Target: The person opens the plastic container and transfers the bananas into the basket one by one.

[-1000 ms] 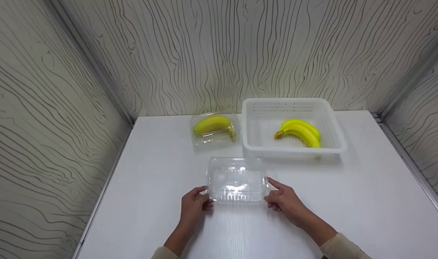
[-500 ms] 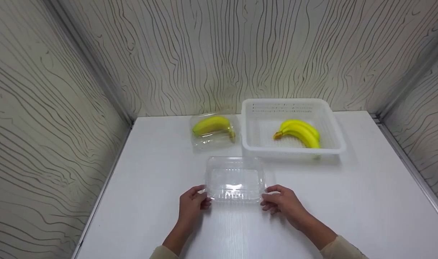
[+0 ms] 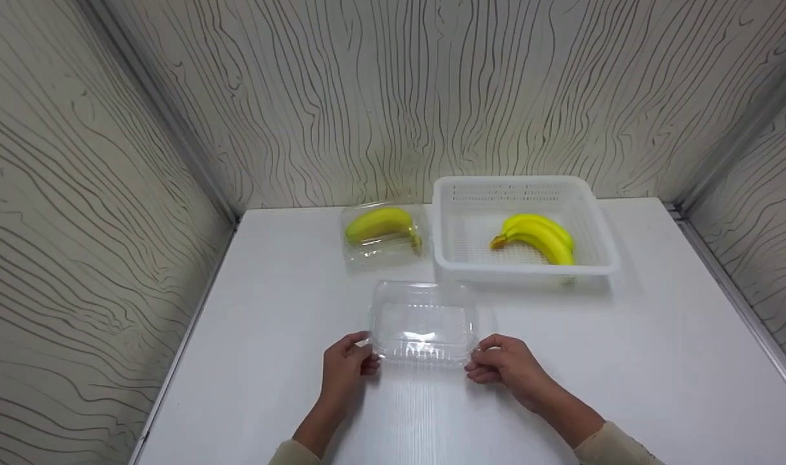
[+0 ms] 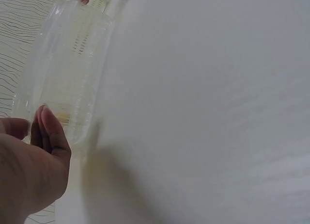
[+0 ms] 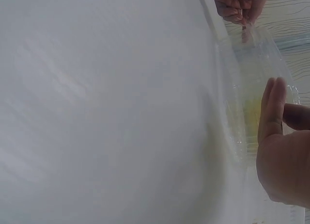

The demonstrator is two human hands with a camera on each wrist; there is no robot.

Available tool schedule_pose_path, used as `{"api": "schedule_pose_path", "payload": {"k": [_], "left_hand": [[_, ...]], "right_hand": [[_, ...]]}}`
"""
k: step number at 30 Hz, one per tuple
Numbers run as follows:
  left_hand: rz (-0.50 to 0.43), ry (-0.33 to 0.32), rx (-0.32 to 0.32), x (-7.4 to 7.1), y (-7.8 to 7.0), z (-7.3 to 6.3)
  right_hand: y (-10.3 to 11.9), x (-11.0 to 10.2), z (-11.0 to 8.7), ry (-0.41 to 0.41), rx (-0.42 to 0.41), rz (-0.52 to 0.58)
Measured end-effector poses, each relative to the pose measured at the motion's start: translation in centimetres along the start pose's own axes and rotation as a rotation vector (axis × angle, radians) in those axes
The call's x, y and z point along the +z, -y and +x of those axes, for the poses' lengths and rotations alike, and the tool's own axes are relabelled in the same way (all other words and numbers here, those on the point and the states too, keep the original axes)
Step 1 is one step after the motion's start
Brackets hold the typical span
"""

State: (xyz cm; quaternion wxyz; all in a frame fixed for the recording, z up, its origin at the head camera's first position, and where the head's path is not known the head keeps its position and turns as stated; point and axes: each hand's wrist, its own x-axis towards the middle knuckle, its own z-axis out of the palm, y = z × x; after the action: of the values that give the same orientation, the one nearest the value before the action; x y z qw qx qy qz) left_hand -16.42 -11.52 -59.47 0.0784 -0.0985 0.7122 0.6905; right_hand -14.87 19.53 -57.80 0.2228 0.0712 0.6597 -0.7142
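A clear plastic clamshell box (image 3: 425, 316) sits at the middle of the white table, its near edge toward me. At its near left corner my left hand (image 3: 346, 367) pinches the rim between thumb and fingers. My right hand (image 3: 510, 369) grips the near right corner the same way. No fruit shows inside this box. In both wrist views the see-through plastic box (image 4: 63, 64) (image 5: 232, 83) spans from one hand to the other, with some yellow showing through it.
Behind and to the left stands another clear clamshell (image 3: 370, 259) with a banana (image 3: 380, 223) in it. A white perforated basket (image 3: 528, 268) at the back right holds two bananas (image 3: 551, 239). Wood-grain panels (image 3: 393, 97) enclose the table at the back and sides.
My right hand's extended index finger has come down from the box's right side to the near right corner, where the hand now grips. The left hand has barely moved.
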Motion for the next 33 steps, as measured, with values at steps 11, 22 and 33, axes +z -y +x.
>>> {"api": "schedule_pose_path", "payload": {"k": [11, 22, 33], "left_hand": [[-0.001, -0.006, -0.001, 0.0, 0.3, 0.3], [0.174, -0.188, 0.034, 0.3, 0.2, 0.4], [0.255, -0.121, 0.029, 1.6, -0.9, 1.3]], "right_hand": [[-0.1, 0.0, 0.3, -0.031, -0.003, -0.016], [0.6, 0.6, 0.6, -0.342, -0.041, -0.366], [0.3, 1.7, 1.2, -0.269, -0.210, -0.560]]}}
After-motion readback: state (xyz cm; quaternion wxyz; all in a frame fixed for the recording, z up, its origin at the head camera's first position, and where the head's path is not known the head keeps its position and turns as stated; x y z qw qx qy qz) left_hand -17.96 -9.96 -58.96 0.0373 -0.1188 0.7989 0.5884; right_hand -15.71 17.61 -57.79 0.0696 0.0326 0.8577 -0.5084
